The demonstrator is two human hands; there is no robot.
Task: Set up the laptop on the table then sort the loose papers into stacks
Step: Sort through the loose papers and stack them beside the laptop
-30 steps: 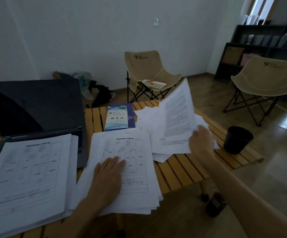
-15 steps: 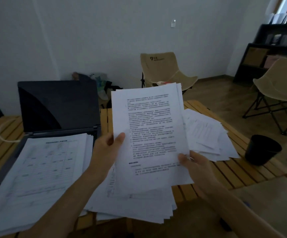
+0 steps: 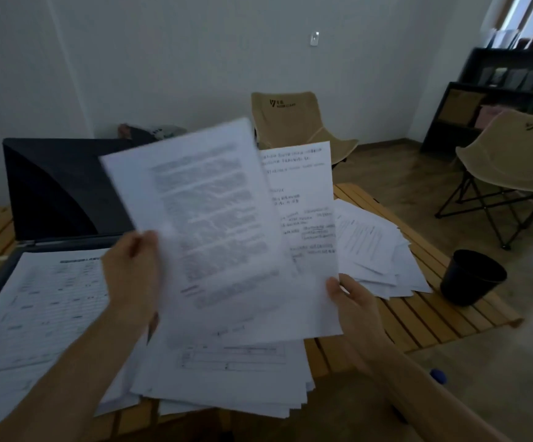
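Note:
My left hand (image 3: 132, 269) grips the left edge of a blurred, tilted text sheet (image 3: 207, 224) held above the table. Behind that sheet is a second text page (image 3: 306, 218), whose lower right corner my right hand (image 3: 351, 301) pinches. The open dark laptop (image 3: 60, 189) stands at the back left, its keyboard covered by a stack of form sheets (image 3: 35, 314). A second stack of forms (image 3: 233, 378) lies under the held pages at the table's front. Loose unsorted papers (image 3: 376, 250) are spread on the right side of the wooden slatted table (image 3: 418, 320).
A black bin (image 3: 472, 277) stands on the floor right of the table. Two beige folding chairs, one (image 3: 290, 122) behind the table, another (image 3: 514, 154) at the right. A dark shelf unit (image 3: 507, 90) lines the right wall. Bags (image 3: 150, 132) lie by the back wall.
My left hand left the middle stack and took hold of the pages. It has since pulled the top sheet off to the left and tilted it, uncovering the page behind.

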